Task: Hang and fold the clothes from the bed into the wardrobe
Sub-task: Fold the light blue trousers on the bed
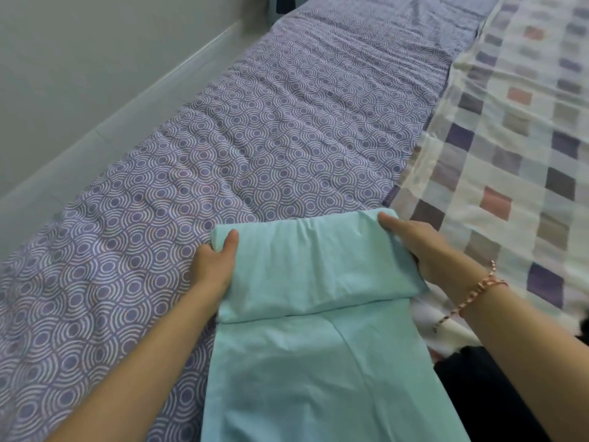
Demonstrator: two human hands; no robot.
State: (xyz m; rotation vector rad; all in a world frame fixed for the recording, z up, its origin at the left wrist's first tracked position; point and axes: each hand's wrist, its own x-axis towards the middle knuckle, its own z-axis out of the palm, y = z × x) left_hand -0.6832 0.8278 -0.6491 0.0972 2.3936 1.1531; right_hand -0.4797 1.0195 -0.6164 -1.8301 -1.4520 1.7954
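A mint-green garment (306,314) lies on the bed (255,138), its far end folded back over itself into a thick band. My left hand (215,266) grips the left end of that folded band, thumb on top and fingers underneath. The right end of the band is held by my right hand (414,247), thumb on top near the far corner, fingers tucked under the cloth. A thin pink bracelet sits on the right wrist. The garment's lower part runs flat toward me.
The bed has a purple cover with white circle patterns. A checked white, purple and pink sheet (510,138) lies along the right side. A grey wall (79,74) borders the bed on the left. Dark cloth (478,393) shows at the lower right.
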